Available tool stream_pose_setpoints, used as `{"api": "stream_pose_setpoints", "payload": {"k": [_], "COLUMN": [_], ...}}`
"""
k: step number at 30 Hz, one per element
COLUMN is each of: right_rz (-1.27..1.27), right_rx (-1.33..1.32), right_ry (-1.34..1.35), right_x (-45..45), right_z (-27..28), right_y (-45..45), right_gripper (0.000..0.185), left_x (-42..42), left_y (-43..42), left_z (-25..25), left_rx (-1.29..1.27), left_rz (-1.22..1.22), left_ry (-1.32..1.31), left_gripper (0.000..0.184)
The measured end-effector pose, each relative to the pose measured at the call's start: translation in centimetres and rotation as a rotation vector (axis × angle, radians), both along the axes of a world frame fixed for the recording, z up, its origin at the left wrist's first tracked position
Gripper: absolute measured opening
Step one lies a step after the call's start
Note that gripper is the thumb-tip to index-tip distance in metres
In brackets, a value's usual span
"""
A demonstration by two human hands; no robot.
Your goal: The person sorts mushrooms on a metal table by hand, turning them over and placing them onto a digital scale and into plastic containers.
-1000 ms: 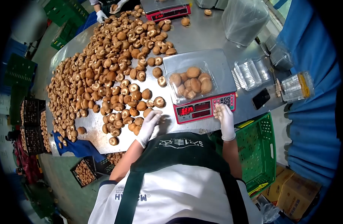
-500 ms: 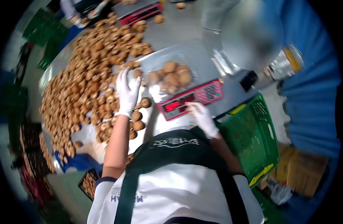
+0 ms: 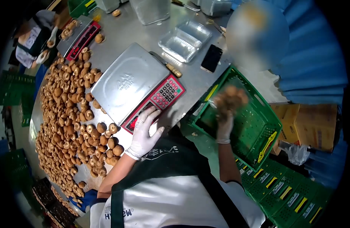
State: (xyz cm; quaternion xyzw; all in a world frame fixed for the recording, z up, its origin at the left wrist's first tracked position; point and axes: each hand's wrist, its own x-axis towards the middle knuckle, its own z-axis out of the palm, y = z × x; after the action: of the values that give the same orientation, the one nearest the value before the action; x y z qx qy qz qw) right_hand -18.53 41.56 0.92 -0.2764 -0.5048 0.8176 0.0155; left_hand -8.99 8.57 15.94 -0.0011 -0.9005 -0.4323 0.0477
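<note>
My gloved left hand (image 3: 144, 133) is at the front edge of the red scale (image 3: 167, 93), over its display, with fingers spread and nothing in it. The metal plate (image 3: 129, 79) of that scale is bare. My gloved right hand (image 3: 225, 127) holds a clear tray of mushrooms (image 3: 231, 99), blurred by motion, over the green crate (image 3: 255, 146). Brown mushrooms (image 3: 64, 125) lie in a large heap left of the scale, some close to my left wrist.
Clear plastic trays (image 3: 185, 41), a black phone (image 3: 212, 58) and a wooden-handled tool (image 3: 173, 70) lie beyond the scale. A co-worker (image 3: 36, 38) in gloves is near a second scale (image 3: 83, 40) at upper left. Cardboard boxes (image 3: 315, 125) stand at right.
The tray of mushrooms has left the scale and is in my right hand over the green crate. My left hand has moved from the heap to the scale's front. The view has turned right.
</note>
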Motion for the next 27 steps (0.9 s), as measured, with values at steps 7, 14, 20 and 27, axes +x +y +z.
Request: {"api": "stream_pose_setpoints", "payload": {"k": [7, 14, 20, 27], "right_rz": [0.235, 0.237, 1.213, 1.986], "right_rx": [-0.008, 0.84, 0.419, 0.839], "right_ry": [-0.271, 0.123, 0.54, 1.086], "right_x": [-6.8, -13.4, -5.5, 10.3], "right_z": [-10.9, -0.6, 13.4, 6.6], "right_y": [11.1, -2.9, -23.2, -34.3], "right_gripper": [0.055, 0.061, 0.047, 0.103], "left_x": [4.2, 14.5, 22.3, 22.7], "left_y": [-2.0, -4.4, -3.3, -6.2], "left_z": [-3.4, -3.4, -5.7, -9.3], "left_rx": [0.151, 0.069, -0.129, -0.297], "left_rz": [0.113, 0.614, 1.014, 0.941], "left_ry": [-0.154, -0.317, -0.291, -0.306], "left_gripper": [0.038, 0.04, 0.059, 0.088]}}
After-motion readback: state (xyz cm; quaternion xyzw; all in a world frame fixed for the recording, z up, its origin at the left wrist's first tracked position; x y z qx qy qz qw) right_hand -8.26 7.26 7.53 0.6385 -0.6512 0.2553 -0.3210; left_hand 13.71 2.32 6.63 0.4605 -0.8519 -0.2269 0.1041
